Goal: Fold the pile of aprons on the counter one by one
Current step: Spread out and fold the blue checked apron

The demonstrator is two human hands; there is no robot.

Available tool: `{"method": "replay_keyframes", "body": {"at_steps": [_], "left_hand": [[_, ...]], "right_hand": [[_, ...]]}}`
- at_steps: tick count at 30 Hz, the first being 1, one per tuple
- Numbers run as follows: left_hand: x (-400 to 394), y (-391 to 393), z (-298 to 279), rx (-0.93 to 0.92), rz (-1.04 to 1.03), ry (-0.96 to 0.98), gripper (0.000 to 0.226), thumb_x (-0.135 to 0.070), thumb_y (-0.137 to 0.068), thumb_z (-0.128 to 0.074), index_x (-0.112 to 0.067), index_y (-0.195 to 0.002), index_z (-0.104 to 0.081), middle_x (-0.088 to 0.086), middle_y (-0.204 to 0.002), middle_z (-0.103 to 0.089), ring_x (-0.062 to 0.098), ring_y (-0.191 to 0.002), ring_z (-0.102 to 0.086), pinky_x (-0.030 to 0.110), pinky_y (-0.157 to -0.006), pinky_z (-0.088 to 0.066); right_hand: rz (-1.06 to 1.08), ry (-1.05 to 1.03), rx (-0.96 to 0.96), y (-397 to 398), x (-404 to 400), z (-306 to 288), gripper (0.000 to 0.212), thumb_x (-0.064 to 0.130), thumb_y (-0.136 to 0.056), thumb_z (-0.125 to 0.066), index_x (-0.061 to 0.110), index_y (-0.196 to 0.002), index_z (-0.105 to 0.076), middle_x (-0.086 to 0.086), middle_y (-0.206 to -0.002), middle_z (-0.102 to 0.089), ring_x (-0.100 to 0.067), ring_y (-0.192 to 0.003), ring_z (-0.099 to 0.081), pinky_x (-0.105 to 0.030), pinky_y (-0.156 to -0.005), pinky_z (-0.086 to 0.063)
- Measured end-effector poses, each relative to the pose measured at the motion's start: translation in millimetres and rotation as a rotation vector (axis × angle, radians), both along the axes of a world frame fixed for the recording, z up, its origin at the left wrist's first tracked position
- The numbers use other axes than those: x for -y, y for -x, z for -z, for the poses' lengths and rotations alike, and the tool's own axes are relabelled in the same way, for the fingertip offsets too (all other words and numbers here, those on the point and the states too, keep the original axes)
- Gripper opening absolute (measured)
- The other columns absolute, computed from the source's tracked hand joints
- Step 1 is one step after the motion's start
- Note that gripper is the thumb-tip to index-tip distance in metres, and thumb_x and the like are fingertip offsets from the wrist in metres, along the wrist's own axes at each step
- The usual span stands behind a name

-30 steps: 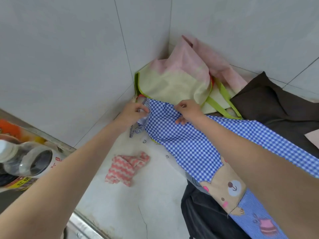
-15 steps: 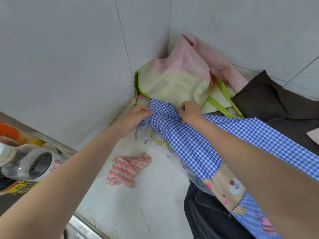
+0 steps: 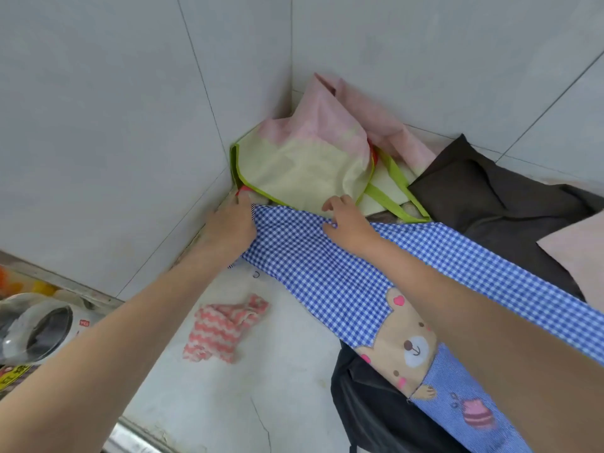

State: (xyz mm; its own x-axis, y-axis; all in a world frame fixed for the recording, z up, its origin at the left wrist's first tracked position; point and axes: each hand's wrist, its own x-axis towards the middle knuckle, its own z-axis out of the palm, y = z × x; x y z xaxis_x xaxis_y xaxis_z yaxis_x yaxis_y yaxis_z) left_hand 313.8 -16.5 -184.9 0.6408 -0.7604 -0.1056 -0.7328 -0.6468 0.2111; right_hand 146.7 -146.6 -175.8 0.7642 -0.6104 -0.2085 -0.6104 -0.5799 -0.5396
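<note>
While earlier bunched, checked apron (image 3: 313, 259) lies flatter — both hands pressing.

The left hand (image 3: 230, 228) hides its own fingertips and the near corner of the blue checked apron (image 3: 327, 273). The apron's lower end leaves the frame at the bottom edge. The plastic bottle (image 3: 36, 331) is cut by the left edge; its label text is unreadable.
</note>
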Motion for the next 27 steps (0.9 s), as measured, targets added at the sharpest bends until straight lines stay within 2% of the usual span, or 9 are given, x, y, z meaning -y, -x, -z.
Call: {"method": "replay_keyframes", "body": {"at_steps": [2,3,6,9,13,16,19,23,27], "left_hand": [[15,24,-15,0.318,0.157,-0.009,0.038,-0.011,-0.090,-0.046,-0.008,-0.127,-0.039,0.012,-0.127,-0.043,0.029,-0.114,-0.043,0.037,-0.088,-0.033],[26,37,-19,0.340,0.264,0.032,0.039,-0.011,-0.090,-0.047,-0.009,-0.128,-0.040,0.011,-0.128,-0.041,0.029,-0.115,-0.041,0.037,-0.089,-0.033],[57,77,-21,0.020,0.568,0.056,0.042,-0.007,-0.090,-0.047,-0.010,-0.131,-0.041,0.010,-0.128,-0.040,0.031,-0.109,-0.049,0.040,-0.085,-0.041],[86,111,-11,-0.318,0.698,-0.015,0.044,-0.009,-0.091,-0.050,-0.013,-0.134,-0.042,0.006,-0.133,-0.041,0.027,-0.110,-0.052,0.037,-0.091,-0.043],[112,132,-4,-0.474,0.671,0.018,0.042,-0.014,-0.090,-0.059,-0.011,-0.131,-0.048,0.007,-0.132,-0.045,0.022,-0.115,-0.050,0.030,-0.095,-0.042],[124,138,-5,-0.365,0.542,0.028,0.019,-0.022,-0.092,-0.059,-0.009,-0.106,-0.062,0.007,-0.109,-0.059,0.023,-0.099,-0.058,0.031,-0.082,-0.044],[135,138,-5,-0.349,0.392,-0.018,0.016,-0.026,-0.093,-0.056,-0.012,-0.086,-0.056,0.010,-0.092,-0.067,0.026,-0.084,-0.064,0.036,-0.080,-0.049],[143,140,-7,-0.309,0.404,-0.148,0.010,-0.019,-0.094,-0.053,-0.010,-0.090,-0.057,0.012,-0.091,-0.070,0.022,-0.075,-0.064,0.031,-0.077,-0.047],[146,150,-25,-0.150,0.471,-0.026,0.013,-0.008,-0.091,-0.050,-0.006,-0.104,-0.052,0.013,-0.108,-0.060,0.031,-0.085,-0.060,0.037,-0.069,-0.044]], "right_hand": [[0.032,0.081,0.007,23,12,-6,0.033,0.009,-0.092,-0.052,0.003,-0.125,-0.047,-0.014,-0.126,-0.040,-0.027,-0.108,-0.047,-0.030,-0.094,-0.038],[0.073,0.130,-0.005,38,20,-9,0.033,0.008,-0.091,-0.052,0.005,-0.123,-0.048,-0.015,-0.125,-0.041,-0.030,-0.112,-0.046,-0.037,-0.096,-0.039],[0.154,0.198,-0.106,81,44,-21,0.035,0.010,-0.089,-0.054,0.009,-0.124,-0.050,-0.013,-0.125,-0.043,-0.032,-0.116,-0.043,-0.042,-0.095,-0.039],[0.165,0.119,-0.287,127,63,-29,0.034,0.017,-0.092,-0.054,0.016,-0.126,-0.048,-0.010,-0.127,-0.041,-0.031,-0.119,-0.041,-0.044,-0.097,-0.037],[0.260,0.048,-0.230,161,79,-24,0.019,0.019,-0.092,-0.058,0.017,-0.111,-0.058,-0.006,-0.112,-0.045,-0.027,-0.110,-0.050,-0.045,-0.098,-0.038],[0.375,0.056,-0.105,161,85,-18,0.010,0.014,-0.093,-0.055,0.010,-0.099,-0.062,-0.010,-0.105,-0.051,-0.026,-0.095,-0.055,-0.039,-0.089,-0.045],[0.401,0.059,-0.092,152,88,-13,0.007,0.015,-0.098,-0.045,0.014,-0.092,-0.049,-0.013,-0.102,-0.053,-0.029,-0.087,-0.053,-0.037,-0.076,-0.042],[0.364,-0.068,-0.101,152,88,-15,0.019,0.028,-0.100,-0.044,0.011,-0.103,-0.035,-0.007,-0.081,-0.047,-0.021,-0.065,-0.044,-0.034,-0.063,-0.035],[0.249,-0.146,-0.169,175,96,-28,0.039,0.036,-0.090,-0.061,0.008,-0.113,-0.046,-0.003,-0.096,-0.048,-0.019,-0.085,-0.048,-0.028,-0.065,-0.036]]}}
